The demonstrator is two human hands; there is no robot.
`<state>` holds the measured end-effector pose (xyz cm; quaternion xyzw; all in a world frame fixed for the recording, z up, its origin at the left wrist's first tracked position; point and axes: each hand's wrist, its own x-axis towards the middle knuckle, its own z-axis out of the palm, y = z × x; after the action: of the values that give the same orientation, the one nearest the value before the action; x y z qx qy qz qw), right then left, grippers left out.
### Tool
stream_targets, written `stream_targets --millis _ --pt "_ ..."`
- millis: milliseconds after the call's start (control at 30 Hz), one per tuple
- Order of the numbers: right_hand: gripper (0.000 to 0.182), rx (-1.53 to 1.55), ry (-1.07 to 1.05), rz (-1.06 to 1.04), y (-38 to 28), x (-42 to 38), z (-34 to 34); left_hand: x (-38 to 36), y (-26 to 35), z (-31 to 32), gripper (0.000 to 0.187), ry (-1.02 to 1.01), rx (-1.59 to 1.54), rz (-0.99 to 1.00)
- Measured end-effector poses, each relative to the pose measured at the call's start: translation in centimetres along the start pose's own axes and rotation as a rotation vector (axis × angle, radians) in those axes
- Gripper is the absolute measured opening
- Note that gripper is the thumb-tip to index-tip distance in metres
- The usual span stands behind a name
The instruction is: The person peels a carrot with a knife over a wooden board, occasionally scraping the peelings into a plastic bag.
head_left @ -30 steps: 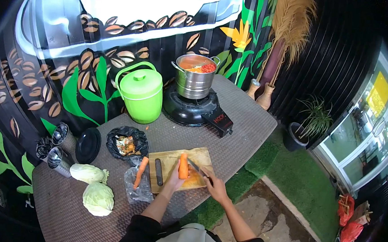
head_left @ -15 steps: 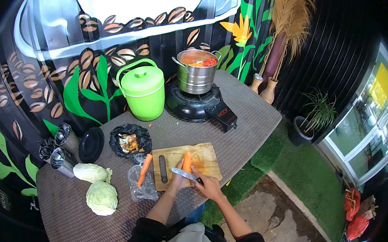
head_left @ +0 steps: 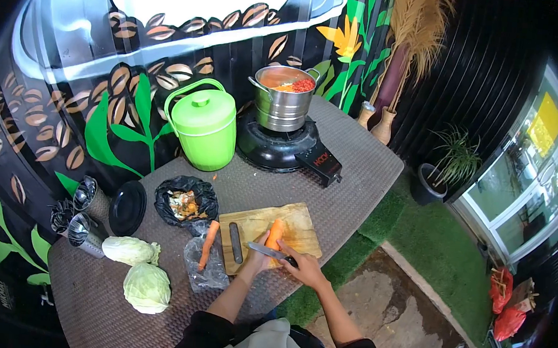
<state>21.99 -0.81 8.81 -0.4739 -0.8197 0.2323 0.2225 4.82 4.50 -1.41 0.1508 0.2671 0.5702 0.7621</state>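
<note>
My right hand point(head_left: 305, 267) is closed around the dark handle of a knife point(head_left: 264, 250), its blade pointing left across the near part of a peeled carrot point(head_left: 275, 233). My left hand point(head_left: 260, 260) grips the carrot's near end, which the knife and fingers partly hide. Both hands are over a wooden cutting board point(head_left: 301, 222) with a dark slot on its left side. Another carrot point(head_left: 208, 245) lies just left of the board, partly on a clear plastic bag point(head_left: 196, 273).
A black bag of peelings point(head_left: 209, 203), cabbage point(head_left: 147, 287) and napa cabbage point(head_left: 130, 250) lie leftward, near metal cutlery holders point(head_left: 86, 234) and a black lid point(head_left: 127, 207). Behind stand a green lidded bucket point(head_left: 203, 133) and a steel pot point(head_left: 282, 113) on a black stove point(head_left: 274, 149).
The carrot has tilted slightly to the right, with the knife and both hands still at its near part. The whole view has shifted a little.
</note>
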Motion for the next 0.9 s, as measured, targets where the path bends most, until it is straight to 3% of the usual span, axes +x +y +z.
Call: stream_targets --millis 400,600,700,900 --pt "0.050 -0.082 -0.084 0.022 -0.8 0.1 -0.6 -1.1 0.8 1.2 0.045 0.023 0.097 0.012" --pt "0.048 -0.001 -0.006 0.043 -1.7 0.2 0.0 -1.3 1.2 2.0 0.043 0.052 -0.010 -0.018" --pt "0.047 0.060 0.176 0.064 -0.9 0.3 0.4 -1.3 2.2 2.0 0.042 0.020 -0.017 -0.043" --pt "0.046 0.023 0.046 0.026 -2.0 -0.6 -1.0 -2.5 3.3 2.9 0.042 -0.019 0.027 -0.041"
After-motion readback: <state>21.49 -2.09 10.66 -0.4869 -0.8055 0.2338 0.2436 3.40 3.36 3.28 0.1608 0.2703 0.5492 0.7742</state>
